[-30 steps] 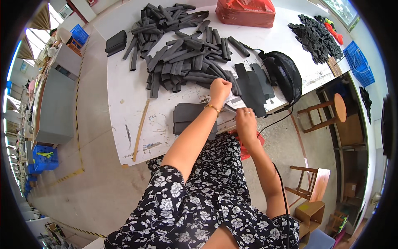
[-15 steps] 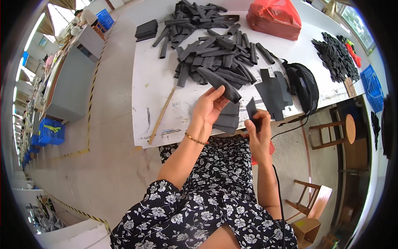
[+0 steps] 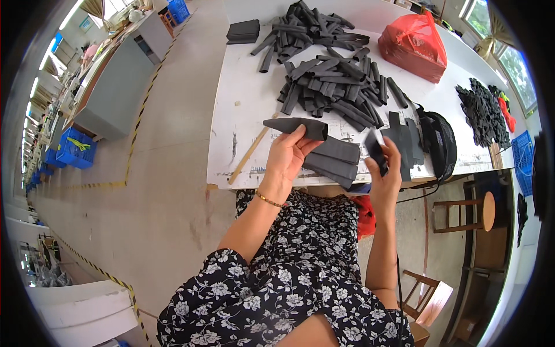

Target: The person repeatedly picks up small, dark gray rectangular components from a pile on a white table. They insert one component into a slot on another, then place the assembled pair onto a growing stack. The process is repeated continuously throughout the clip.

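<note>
A dark grey fabric tube [image 3: 296,128] lies nearly level in my left hand [image 3: 284,157], closed on it with the thumb on top; its open end points right and its narrow end left. My right hand [image 3: 387,169], raised to the right, pinches a small flat dark piece [image 3: 376,151] by its lower part; its upper edge catches light. The two pieces are apart. Below and between the hands, several flat dark fabric pieces [image 3: 335,161] overlap at the table's near edge. Beyond the hands is a heap of similar tubes [image 3: 329,84].
The white table [image 3: 231,110] bears a wooden stick [image 3: 250,156], a folded dark stack [image 3: 243,32], flat dark cut pieces [image 3: 403,139], a black mesh bag [image 3: 437,141], a red plastic bag [image 3: 413,46] and a pile of small dark pieces [image 3: 483,113]. A stool [image 3: 487,212] stands right.
The tube has swung from a slant to nearly level, its open end now facing right. The flat piece has tilted in my right hand. The whole view has shifted, with the table farther right.
</note>
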Demonstrator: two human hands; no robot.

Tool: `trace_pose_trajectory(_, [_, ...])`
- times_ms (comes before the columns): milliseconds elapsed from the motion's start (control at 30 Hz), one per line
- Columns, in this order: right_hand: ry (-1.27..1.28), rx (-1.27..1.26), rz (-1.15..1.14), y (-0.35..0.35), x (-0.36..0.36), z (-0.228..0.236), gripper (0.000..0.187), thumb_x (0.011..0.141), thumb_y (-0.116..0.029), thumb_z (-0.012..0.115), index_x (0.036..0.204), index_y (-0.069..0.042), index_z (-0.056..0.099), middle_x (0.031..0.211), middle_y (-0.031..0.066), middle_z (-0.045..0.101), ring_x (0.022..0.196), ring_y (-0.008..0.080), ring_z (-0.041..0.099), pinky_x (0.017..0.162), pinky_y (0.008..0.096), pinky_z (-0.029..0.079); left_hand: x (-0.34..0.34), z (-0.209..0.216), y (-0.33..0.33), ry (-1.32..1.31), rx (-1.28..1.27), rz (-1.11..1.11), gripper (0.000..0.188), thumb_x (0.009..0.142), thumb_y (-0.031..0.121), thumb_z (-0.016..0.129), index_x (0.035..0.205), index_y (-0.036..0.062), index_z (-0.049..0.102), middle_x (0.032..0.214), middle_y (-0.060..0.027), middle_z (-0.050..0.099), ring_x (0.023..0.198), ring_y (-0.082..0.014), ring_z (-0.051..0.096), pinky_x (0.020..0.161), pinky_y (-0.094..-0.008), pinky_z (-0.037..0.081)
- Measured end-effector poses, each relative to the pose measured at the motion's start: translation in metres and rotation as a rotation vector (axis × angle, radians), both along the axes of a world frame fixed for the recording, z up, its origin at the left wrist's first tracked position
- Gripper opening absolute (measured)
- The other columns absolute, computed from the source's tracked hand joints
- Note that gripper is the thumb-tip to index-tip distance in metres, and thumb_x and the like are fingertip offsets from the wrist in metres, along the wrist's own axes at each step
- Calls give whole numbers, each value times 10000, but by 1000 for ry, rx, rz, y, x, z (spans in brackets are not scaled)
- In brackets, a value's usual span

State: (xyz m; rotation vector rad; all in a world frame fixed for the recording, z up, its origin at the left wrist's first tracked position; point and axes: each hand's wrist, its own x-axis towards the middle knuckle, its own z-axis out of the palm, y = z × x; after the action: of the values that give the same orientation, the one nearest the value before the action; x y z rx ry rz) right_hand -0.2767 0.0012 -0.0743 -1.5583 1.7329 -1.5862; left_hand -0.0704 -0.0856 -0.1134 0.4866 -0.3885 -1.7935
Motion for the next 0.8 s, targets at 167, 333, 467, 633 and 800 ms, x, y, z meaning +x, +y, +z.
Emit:
trace_pose_trajectory(167, [511,-95,183,3,12,33,421,758,-99,754,1167,-79,652,1085,64,643,985,250,564,934,383,363,9,-4,-1,96,109,-80,192,970,79,554,1086,-73,574,1096,-220,654,1040,-304,659,916,-457,587])
trace_pose_trajectory(333, [643,-194,210,-3,17,43,323,747,-122,752,1065,-92,701,997,23,659,909,219,562,883,370,368,14,-4,2,105,89,-157,217,979,92,543,1097,-86,581,1087,-207,661,1013,-297,669,905,-437,590])
trace_pose_trajectory(467, [671,-238,226,-9,21,47,251,747,-117,747,996,-95,722,942,-4,664,867,205,565,857,363,376,16,-2,3,69,60,-203,244,981,107,546,1129,-84,576,1109,-207,654,1032,-294,664,904,-425,592])
trace_pose_trajectory(633, [716,-231,211,-14,21,51,223,744,-121,746,965,-96,730,912,-9,666,848,203,565,836,357,382,14,3,7,77,35,-237,294,981,108,546,1196,-92,551,1136,-204,645,1051,-291,658,905,-417,591])
trace_pose_trajectory(800, [727,-216,209,-14,18,54,219,744,-123,746,960,-93,733,903,-1,671,849,203,568,835,354,384,12,5,7,55,45,-252,330,980,103,545,1252,-84,521,1152,-194,640,1048,-279,661,907,-399,590])
